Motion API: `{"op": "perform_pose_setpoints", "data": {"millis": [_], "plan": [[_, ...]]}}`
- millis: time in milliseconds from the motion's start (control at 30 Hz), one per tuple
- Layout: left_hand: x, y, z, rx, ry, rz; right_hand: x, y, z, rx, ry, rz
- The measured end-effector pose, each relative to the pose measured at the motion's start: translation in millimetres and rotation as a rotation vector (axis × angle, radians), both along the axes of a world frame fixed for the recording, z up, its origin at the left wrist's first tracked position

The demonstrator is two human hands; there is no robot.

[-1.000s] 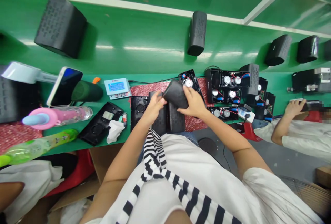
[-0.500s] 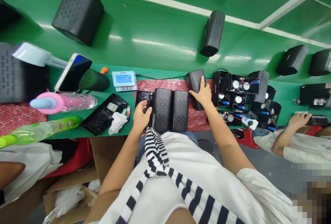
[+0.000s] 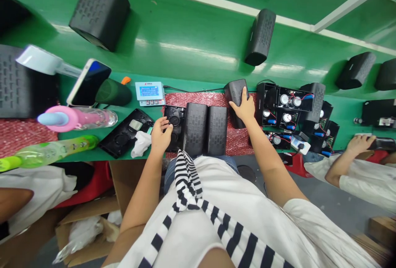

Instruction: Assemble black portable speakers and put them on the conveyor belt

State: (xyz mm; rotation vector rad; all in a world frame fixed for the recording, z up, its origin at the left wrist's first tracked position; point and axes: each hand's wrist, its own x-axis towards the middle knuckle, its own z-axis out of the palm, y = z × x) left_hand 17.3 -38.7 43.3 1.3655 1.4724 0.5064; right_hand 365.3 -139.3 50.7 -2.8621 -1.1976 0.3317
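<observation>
Two black speaker housings with a brick-like pattern, one (image 3: 195, 129) beside the other (image 3: 217, 130), lie side by side at the table's near edge. My right hand (image 3: 245, 107) rests on a third black housing (image 3: 235, 92), with fingers spread over its top and side. Left of the pair is an open black shell (image 3: 175, 116) with round parts inside. My left hand (image 3: 161, 134) hovers at that shell's left edge, its fingers bent and apart, with nothing seen in them. Red bubble wrap (image 3: 210, 97) lies beneath the housings.
Left are a blue-screened device (image 3: 149, 93), another black shell (image 3: 125, 134), white tissue (image 3: 141, 143), a pink bottle (image 3: 77, 118), a green bottle (image 3: 46, 152) and a phone (image 3: 89, 82). Opened speaker units (image 3: 286, 105) crowd the right. A person's hand (image 3: 360, 144) is far right.
My left hand has moved left, from over the open shell to its edge, uncovering more of it. My right hand stays on the third housing. The view has shifted slightly.
</observation>
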Motion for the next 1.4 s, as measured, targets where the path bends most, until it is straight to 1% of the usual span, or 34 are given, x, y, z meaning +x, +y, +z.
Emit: {"op": "perform_pose_setpoints", "data": {"millis": [200, 367, 467, 600, 667, 700, 733, 767, 800, 833, 867, 900, 933, 967, 1000, 1033, 1067, 1100, 1167, 1200, 1300, 1400], "plan": [[-6.9, 0.4, -1.4, -0.025, 0.014, 0.023, -1.7, -1.3, -9.1, -0.014, -0.090, -0.011], [-8.3, 0.1, -5.4, -0.038, 0.025, 0.004, -6.2, 1.9, -7.4, -0.055, -0.126, 0.002], [-5.8, 0.1, -6.3, -0.031, 0.019, -0.026, -5.1, 2.4, -7.2, -0.030, -0.113, 0.009], [-2.6, 2.0, -10.5, -0.014, 0.028, -0.082, -0.2, 2.5, -12.1, 0.035, -0.106, -0.016], [0.6, 4.4, -7.8, -0.016, 0.047, -0.104, 1.7, 1.5, -14.4, 0.049, -0.100, -0.015], [4.0, 5.5, -1.9, -0.021, 0.053, -0.118, 2.2, 0.8, -15.3, 0.051, -0.098, -0.011], [9.1, 6.0, 8.3, -0.022, 0.051, -0.149, 2.3, 0.0, -15.9, 0.053, -0.100, -0.008], [16.3, 5.6, 23.6, -0.014, 0.041, -0.208, 2.3, -0.6, -16.4, 0.055, -0.103, -0.008], [25.8, 3.6, 44.0, -0.002, 0.014, -0.304, 2.1, -0.9, -16.6, 0.058, -0.107, -0.010], [37.5, -0.4, 68.8, 0.036, -0.028, -0.454, 1.8, -1.1, -16.7, 0.060, -0.110, -0.015], [51.0, -6.6, 96.7, 0.078, -0.086, -0.643, 1.4, -1.0, -16.6, 0.060, -0.112, -0.021], [65.7, -15.1, 125.9, 0.103, -0.202, -0.893, 1.1, -0.9, -16.3, 0.059, -0.112, -0.025], [80.7, -25.6, 154.2, 0.127, -0.385, -1.139, 0.8, -0.8, -15.9, 0.055, -0.113, -0.029], [95.1, -37.6, 179.6, 0.131, -0.590, -1.354, 0.4, -0.9, -15.2, 0.048, -0.117, -0.029], [107.9, -50.4, 200.8, 0.112, -0.764, -1.554, 0.1, -1.2, -14.4, 0.038, -0.123, -0.025], [118.5, -63.0, 216.7, 0.086, -0.885, -1.662, -0.1, -1.8, -13.7, 0.023, -0.129, -0.014], [126.4, -74.5, 227.3, 0.050, -0.971, -1.776, -0.1, -2.5, -13.2, 0.004, -0.134, -0.001], [131.6, -83.8, 233.0, 0.010, -1.033, -1.869, 0.0, -3.2, -13.0, -0.014, -0.137, 0.013], [134.5, -94.7, 234.5, -0.062, -1.084, -1.988, 0.6, -3.9, -13.8, -0.034, -0.133, 0.031], [133.0, -96.4, 232.9, -0.093, -1.086, -2.019, 1.1, -3.5, -14.8, -0.030, -0.129, 0.029], [122.5, -93.5, 230.5, -0.183, -1.033, -2.038, 1.5, -0.7, -18.0, 0.026, -0.135, -0.002], [111.4, -89.8, 236.2, -0.247, -0.993, -1.974, 0.2, 0.0, -17.9, 0.040, -0.137, -0.007]]}}
